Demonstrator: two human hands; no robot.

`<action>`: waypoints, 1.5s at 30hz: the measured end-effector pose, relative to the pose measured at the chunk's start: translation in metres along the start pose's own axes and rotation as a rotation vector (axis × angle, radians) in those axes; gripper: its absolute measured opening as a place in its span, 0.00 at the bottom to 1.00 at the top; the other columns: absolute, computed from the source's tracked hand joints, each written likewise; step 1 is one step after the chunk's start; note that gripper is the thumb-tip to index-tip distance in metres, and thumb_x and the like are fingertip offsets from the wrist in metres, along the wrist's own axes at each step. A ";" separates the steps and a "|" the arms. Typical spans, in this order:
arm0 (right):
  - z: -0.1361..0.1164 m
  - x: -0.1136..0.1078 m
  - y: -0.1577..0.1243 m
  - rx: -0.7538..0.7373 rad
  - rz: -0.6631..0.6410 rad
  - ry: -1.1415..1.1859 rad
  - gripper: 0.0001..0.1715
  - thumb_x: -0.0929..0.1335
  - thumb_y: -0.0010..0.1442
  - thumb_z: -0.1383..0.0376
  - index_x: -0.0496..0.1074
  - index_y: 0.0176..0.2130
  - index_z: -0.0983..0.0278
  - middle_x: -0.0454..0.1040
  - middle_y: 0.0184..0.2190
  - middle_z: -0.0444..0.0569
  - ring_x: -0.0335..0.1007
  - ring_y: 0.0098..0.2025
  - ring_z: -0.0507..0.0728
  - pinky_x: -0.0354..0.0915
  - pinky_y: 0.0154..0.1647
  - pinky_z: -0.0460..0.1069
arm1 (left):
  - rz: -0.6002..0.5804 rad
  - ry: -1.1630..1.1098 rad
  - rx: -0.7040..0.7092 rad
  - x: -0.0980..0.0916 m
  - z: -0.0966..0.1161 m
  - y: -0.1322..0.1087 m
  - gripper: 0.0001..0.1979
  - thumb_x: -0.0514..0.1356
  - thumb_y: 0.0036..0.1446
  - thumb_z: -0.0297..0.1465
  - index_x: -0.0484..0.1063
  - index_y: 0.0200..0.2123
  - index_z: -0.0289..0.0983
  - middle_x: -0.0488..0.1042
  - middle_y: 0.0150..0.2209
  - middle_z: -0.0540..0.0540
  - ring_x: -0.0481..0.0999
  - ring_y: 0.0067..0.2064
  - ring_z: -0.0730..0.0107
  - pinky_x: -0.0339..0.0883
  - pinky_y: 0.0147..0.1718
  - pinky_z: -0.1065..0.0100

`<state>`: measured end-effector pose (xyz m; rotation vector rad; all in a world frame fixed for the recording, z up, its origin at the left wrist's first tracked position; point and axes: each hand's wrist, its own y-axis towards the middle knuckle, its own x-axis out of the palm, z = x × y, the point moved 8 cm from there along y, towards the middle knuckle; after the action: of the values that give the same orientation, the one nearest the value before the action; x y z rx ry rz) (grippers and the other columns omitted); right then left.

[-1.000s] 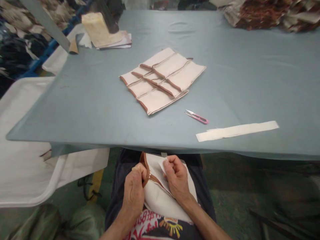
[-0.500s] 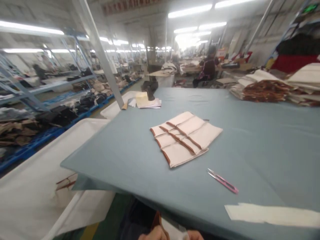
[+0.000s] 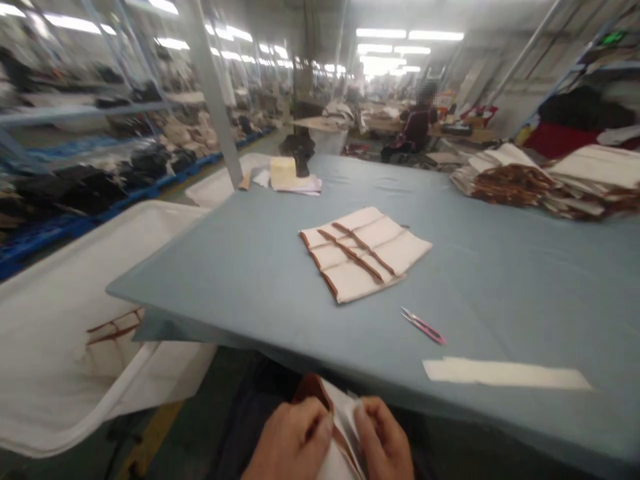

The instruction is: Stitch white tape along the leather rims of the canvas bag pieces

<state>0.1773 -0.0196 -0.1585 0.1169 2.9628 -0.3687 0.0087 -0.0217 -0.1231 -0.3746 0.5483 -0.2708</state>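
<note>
Below the table's near edge, my left hand [image 3: 295,437] pinches a cream fabric piece with brown trim [image 3: 340,407]. My right hand [image 3: 383,437] grips the same piece on its other side, thumb and fingers pressed together. The lower part of the fabric runs out of the picture. On the blue-grey table [image 3: 225,280] lies a stack of folded cream fabric pieces [image 3: 365,250] with brown edges. Pink-handled thread snips [image 3: 423,325] rest closer to me, their blades pointing up-left. Nearest the edge is a long cream strip [image 3: 505,373].
At left stands a white bin [image 3: 125,247] with some brown-trimmed fabric [image 3: 117,340] inside. Papers [image 3: 295,180] and a dark item [image 3: 300,150] sit at the far left corner. Cream and brown fabric piles [image 3: 515,180] line the far right. A person [image 3: 417,127] sits in the background.
The view has tilted down, so the table's things sit higher in the picture. Both hands and the fabric between them now show far more fully. The things on the table have not moved.
</note>
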 end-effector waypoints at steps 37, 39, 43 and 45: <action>-0.073 -0.035 -0.024 0.132 -0.219 -0.203 0.12 0.67 0.64 0.57 0.70 0.33 0.61 0.73 0.22 0.41 0.64 0.23 0.51 0.55 0.24 0.45 | -0.391 -0.763 -0.029 0.035 0.043 0.009 0.23 0.65 0.62 0.46 0.67 0.23 0.36 0.58 0.19 0.56 0.51 0.22 0.79 0.46 0.20 0.73; -0.069 -0.035 -0.024 0.163 -0.226 -0.162 0.12 0.67 0.64 0.56 0.69 0.33 0.61 0.72 0.22 0.41 0.63 0.22 0.51 0.54 0.22 0.45 | -0.390 -0.745 -0.019 0.035 0.046 0.010 0.23 0.65 0.63 0.45 0.68 0.24 0.35 0.58 0.20 0.56 0.51 0.22 0.79 0.45 0.20 0.73; -0.062 -0.036 -0.025 0.187 -0.223 -0.119 0.14 0.68 0.64 0.54 0.68 0.33 0.61 0.70 0.21 0.41 0.60 0.21 0.50 0.52 0.21 0.45 | -0.392 -0.692 -0.002 0.035 0.051 0.008 0.22 0.63 0.65 0.44 0.67 0.24 0.35 0.57 0.20 0.56 0.50 0.23 0.78 0.45 0.21 0.73; -0.060 -0.036 -0.026 0.186 -0.222 -0.107 0.15 0.68 0.64 0.53 0.67 0.32 0.61 0.69 0.21 0.41 0.59 0.21 0.50 0.51 0.21 0.45 | -0.393 -0.667 0.005 0.035 0.054 0.007 0.23 0.62 0.65 0.44 0.66 0.23 0.36 0.56 0.20 0.56 0.49 0.23 0.78 0.45 0.21 0.72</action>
<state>0.2021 -0.0321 -0.0892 -0.2054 2.8361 -0.6571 0.0680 -0.0129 -0.0988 -0.5370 -0.1872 -0.4980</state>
